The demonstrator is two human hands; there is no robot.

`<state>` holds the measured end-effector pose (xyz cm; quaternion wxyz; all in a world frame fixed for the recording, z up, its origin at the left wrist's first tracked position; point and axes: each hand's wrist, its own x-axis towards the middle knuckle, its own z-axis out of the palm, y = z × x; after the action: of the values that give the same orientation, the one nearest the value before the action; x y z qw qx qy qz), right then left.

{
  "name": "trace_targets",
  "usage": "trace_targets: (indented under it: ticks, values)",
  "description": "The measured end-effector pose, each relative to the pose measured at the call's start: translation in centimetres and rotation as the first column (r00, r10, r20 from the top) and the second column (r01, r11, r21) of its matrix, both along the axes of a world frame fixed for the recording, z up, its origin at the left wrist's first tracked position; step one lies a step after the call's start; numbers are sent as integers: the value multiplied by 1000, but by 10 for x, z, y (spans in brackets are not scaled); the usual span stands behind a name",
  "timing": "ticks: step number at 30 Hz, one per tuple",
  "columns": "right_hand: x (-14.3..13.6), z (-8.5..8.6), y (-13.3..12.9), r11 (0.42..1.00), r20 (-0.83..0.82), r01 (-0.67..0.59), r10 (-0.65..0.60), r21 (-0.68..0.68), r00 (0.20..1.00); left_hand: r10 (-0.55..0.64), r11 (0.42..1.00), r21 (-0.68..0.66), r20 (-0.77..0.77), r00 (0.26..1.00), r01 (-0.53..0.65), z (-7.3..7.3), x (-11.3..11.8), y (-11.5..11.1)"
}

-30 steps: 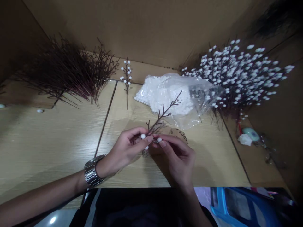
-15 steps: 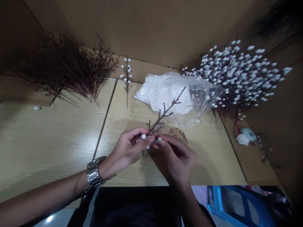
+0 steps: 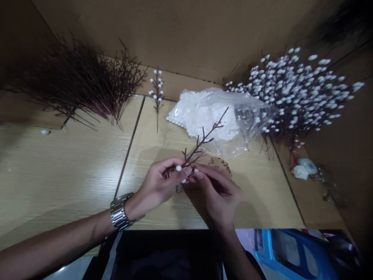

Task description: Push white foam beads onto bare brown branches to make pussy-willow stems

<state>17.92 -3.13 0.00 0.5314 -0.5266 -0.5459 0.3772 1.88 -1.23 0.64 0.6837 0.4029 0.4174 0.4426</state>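
My left hand (image 3: 163,179) is closed around a brown artificial twig (image 3: 201,144), whose bare forked tip points up and to the right. A white berry (image 3: 178,168) shows by the left thumb, with another just below the fingers. Between the thumb and fingers of my right hand (image 3: 218,190) a white bead-like berry (image 3: 196,170) is pinched, close against the twig. Whether that berry is fixed on a side stem is hidden by the fingertips. Behind the twig lies a clear plastic bag (image 3: 215,116) of loose white berries.
Bare brown twigs (image 3: 87,81) are piled at the back left. One berry-covered twig (image 3: 157,93) lies left of the bag. A heap of white-berried twigs (image 3: 297,89) stands at the right. A loose berry (image 3: 45,132) rests at far left; a blue plastic stool or chair (image 3: 265,249) is below right.
Both hands keep nearly the same hold on the twig and berry. The left wrist has shifted slightly right, and the view has moved a little.
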Motion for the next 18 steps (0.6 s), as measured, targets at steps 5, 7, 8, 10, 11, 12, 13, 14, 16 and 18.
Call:
trace_targets:
  ticks: [5,7,8,10,11,12,13,14,16,18]
  values:
    - [-1,1,2,999,21,17,-18,29,1000,9,1000,13,1,1000,-9,-4,0,-1]
    - [-2,1,2,999,4,22,-22,26,1000,9,1000,5,-9,1000,-9,-3,0,0]
    - [-3,0,2,1000,-6,23,-23,18,1000,11,1000,4,-9,1000,-11,-2,1,0]
    - [-3,-2,-1,1000,-36,9,-9,-11,999,1,1000,0,-8,1000,-1,1,1,1]
    - [-1,-3,-2,999,-70,-4,2,-31,998,-11,1000,-3,-9,1000,11,3,1,1]
    - [1,-3,-3,999,-120,-16,10,-52,993,-26,1000,-6,-12,1000,26,4,1,0]
    - [5,-2,-2,998,-176,-24,12,-66,984,-40,999,-6,-15,999,39,5,1,0]
    - [11,0,0,998,-226,-19,4,-65,974,-51,999,-4,-18,999,51,5,0,-1]
    - [24,11,10,999,-259,31,-34,-16,965,-61,998,5,-21,998,61,3,0,-3]
    - [37,28,28,996,-188,72,-59,62,980,-86,996,7,-36,996,86,0,1,-6]
